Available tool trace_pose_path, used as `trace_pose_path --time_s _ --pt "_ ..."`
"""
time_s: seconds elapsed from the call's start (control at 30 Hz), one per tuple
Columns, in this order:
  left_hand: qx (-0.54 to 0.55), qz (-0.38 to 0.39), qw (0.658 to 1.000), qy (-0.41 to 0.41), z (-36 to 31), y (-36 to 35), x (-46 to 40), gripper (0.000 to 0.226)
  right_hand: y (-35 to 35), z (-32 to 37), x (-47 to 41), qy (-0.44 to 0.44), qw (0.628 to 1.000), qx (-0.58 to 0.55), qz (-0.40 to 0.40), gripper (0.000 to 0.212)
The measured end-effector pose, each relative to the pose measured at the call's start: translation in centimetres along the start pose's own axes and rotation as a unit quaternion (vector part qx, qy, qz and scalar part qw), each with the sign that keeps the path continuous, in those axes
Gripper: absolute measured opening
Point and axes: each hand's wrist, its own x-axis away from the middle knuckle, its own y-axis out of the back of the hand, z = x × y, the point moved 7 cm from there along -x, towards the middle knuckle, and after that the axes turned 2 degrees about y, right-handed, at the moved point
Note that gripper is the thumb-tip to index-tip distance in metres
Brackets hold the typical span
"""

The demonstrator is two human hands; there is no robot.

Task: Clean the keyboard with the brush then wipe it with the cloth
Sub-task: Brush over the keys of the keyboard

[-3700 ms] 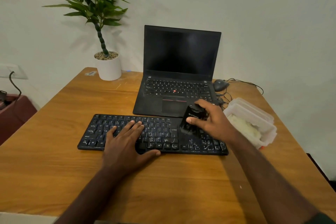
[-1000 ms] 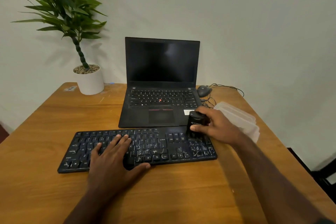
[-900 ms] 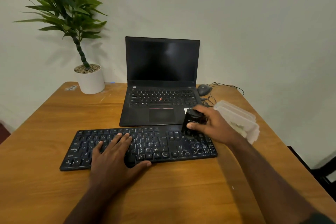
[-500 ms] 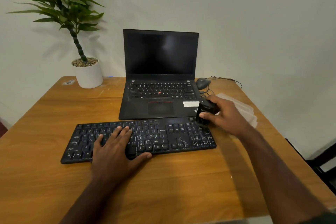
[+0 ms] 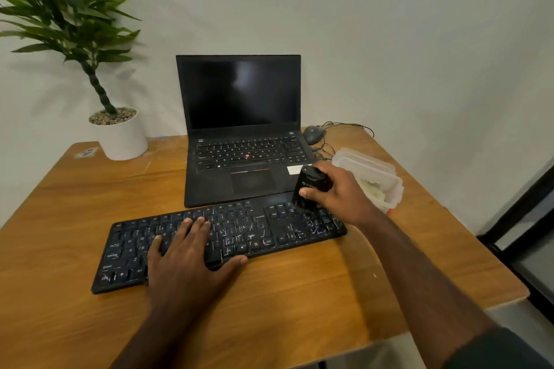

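Plant [image 5: 60, 9] cut off at the left edge — leaves blurred.

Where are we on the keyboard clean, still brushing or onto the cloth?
Brushing is in hand: the right hand grips the black brush on the keyboard, at its right end, while the left hand lies flat on the keys. No section can be confirmed finished. Wiping is left; neither hand holds a cloth.
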Motion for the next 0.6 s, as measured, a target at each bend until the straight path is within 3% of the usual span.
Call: trace_pose_path --time_s 0.1,0.2,0.33,0.6 --pt "0.001 0.002 1.0 0.004 -0.1 0.3 -0.1 0.127 1.5 -0.1 -0.3 0.006 0.996 0.058 0.069 0.038" --pt "-0.006 -0.003 1.0 -0.004 -0.1 0.0 -0.3 0.124 4.4 -0.3 -0.6 0.0 0.993 0.092 0.072 0.039" --pt "-0.012 -0.017 1.0 -0.009 0.0 -0.4 -0.4 0.116 6.2 -0.7 -0.5 0.022 0.997 0.065 0.032 0.036" --pt "-0.024 -0.022 0.999 0.01 -0.5 0.2 -0.1 0.121 0.5 -1.3 -1.1 0.05 0.993 -0.022 0.102 0.035"
